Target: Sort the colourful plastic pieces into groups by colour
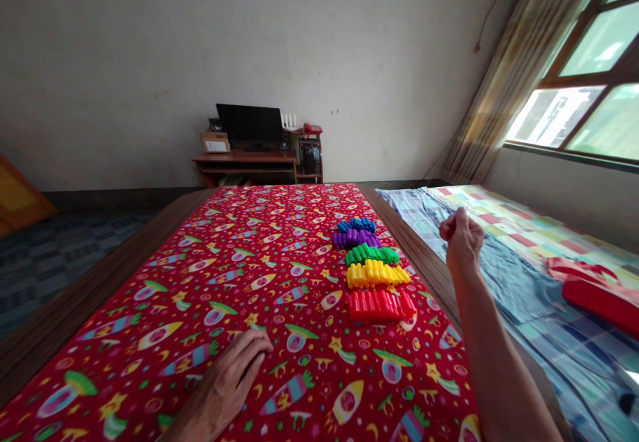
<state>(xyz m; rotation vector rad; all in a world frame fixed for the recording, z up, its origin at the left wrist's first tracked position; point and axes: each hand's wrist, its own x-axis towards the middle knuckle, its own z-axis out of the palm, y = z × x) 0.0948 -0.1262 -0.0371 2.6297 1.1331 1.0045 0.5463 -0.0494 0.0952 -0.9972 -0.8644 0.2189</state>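
Note:
My left hand [232,372] rests on the red patterned tablecloth [279,389], its fingers lying loosely on the cloth with nothing under them that I can see. Out past the table's right edge, my right hand [463,235] is raised and closed like a fist; anything inside it is hidden. Between the hands, short plastic tube-like pieces lie grouped by colour on the right part of the cloth. Nearest are the red pieces [380,306], then the yellow pieces [377,273], green pieces [372,254], purple pieces [355,238] and blue pieces [356,225].
To the right of the table is a bed [519,219] with checked bedding and a red box-like item [599,305]. Against the far wall stands a desk [244,157] bearing a monitor [252,124], a cardboard box [215,142] and a red telephone [312,129].

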